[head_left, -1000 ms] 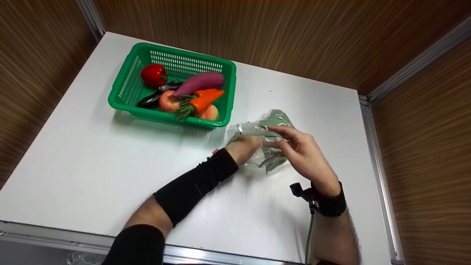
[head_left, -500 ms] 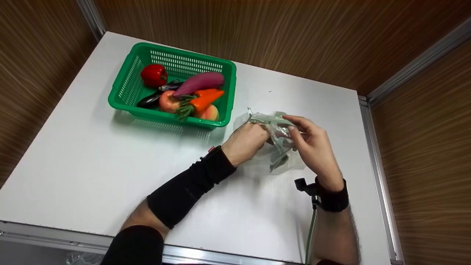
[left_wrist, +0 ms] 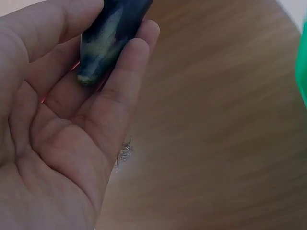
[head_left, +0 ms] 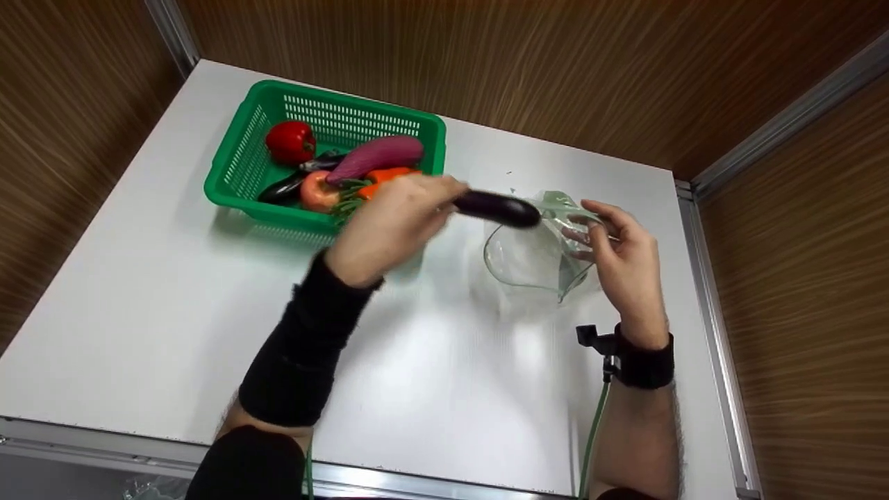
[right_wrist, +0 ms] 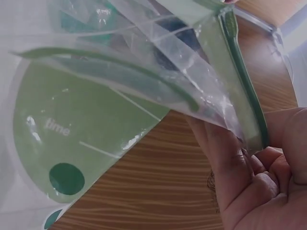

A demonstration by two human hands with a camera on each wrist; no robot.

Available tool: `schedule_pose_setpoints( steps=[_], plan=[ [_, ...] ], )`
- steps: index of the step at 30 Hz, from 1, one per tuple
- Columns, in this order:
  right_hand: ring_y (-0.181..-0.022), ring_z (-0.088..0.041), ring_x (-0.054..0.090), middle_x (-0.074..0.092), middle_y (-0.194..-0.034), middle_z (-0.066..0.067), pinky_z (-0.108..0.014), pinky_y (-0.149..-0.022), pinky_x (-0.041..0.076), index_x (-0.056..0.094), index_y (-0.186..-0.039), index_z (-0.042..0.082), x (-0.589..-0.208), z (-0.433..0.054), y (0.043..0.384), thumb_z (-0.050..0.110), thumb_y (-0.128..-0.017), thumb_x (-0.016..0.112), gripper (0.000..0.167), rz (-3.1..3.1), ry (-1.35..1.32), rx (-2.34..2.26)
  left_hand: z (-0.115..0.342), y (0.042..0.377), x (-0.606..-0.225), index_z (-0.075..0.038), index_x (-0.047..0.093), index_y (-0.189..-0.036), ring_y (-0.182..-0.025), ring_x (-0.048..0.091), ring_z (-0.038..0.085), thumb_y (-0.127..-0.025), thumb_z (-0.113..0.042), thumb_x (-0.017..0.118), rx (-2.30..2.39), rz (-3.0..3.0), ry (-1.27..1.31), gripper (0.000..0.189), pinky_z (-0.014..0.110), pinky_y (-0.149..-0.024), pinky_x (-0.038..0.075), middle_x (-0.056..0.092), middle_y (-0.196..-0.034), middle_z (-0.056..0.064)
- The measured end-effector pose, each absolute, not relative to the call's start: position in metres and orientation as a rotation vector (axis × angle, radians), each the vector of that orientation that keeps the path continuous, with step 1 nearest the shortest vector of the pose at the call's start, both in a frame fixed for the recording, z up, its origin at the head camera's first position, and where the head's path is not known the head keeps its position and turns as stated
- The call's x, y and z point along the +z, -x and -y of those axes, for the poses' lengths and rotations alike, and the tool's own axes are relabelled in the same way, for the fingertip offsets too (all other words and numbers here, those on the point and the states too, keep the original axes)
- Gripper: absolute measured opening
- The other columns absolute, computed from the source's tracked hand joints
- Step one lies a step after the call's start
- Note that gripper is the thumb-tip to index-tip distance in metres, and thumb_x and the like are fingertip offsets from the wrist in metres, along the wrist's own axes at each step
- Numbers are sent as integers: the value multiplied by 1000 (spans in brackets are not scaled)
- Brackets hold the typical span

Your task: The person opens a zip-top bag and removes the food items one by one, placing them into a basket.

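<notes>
My left hand (head_left: 396, 226) pinches a dark purple eggplant (head_left: 503, 208) by one end, thumb against fingers, and its other end points right. The left wrist view shows the pale, scuffed tip of the eggplant (left_wrist: 103, 43) between the fingers. The eggplant hangs above the mouth of a clear zip bag (head_left: 524, 257) with green printing. My right hand (head_left: 628, 264) pinches the bag's rim at its right side, so the mouth gapes. In the right wrist view, the green zip strip (right_wrist: 244, 86) runs down to the thumb and fingers.
At the back left stands a green slotted basket (head_left: 233, 149). It holds a red bell pepper (head_left: 290, 142), a magenta eggplant-like vegetable (head_left: 378, 156), dark eggplants (head_left: 283, 189), a round pinkish fruit (head_left: 319, 192) and carrots (head_left: 389, 175), partly behind my left hand. Wood-grain panels enclose the white table.
My left hand has come out of the bag and moved left and up, now with the dark eggplant in it. My right hand has shifted slightly right with the bag's rim, and the mouth gapes wider.
</notes>
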State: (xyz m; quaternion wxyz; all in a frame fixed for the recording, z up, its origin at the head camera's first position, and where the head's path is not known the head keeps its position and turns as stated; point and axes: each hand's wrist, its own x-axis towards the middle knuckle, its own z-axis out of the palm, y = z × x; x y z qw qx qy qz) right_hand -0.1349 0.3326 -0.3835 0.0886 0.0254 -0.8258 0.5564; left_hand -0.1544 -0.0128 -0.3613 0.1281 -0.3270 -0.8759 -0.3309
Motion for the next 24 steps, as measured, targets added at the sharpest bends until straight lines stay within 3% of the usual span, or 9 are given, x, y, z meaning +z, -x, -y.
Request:
schedule_pose_setpoints(
  steps=[6,11,18,24],
  plan=[
    [-100,-1,87,84,-134,-22,-25,-85,72,71,-153,-4,-383,-346,139,3,-120,53,38,2449,-19,1603,77,172,-355,-5,77,-153,-142,78,33,-115,-11,76,-1089,2603,519,38,49,-129,59,80,-153,16],
    [-99,-3,88,85,-124,-4,-26,-84,73,72,-151,-3,-384,-351,141,4,-120,54,37,2425,14,1621,124,189,-365,-3,78,-152,-150,74,37,-117,-12,72,-1055,2599,241,36,54,-131,57,78,-154,20],
    [-100,-2,88,83,-134,-22,-25,-84,73,72,-152,-3,-384,-352,140,6,-121,53,38,2448,-2,1610,156,208,-387,2,79,-148,-141,76,45,-116,-8,69,-1047,2660,-24,35,63,-120,62,78,-151,27],
    [-101,-2,88,84,-132,-18,-26,-84,73,71,-152,-4,-385,-351,140,4,-120,53,38,2448,-17,1617,165,220,-405,6,76,-149,-142,75,49,-115,-8,68,-1042,2731,-116,37,66,-119,62,75,-152,31]
  ],
)
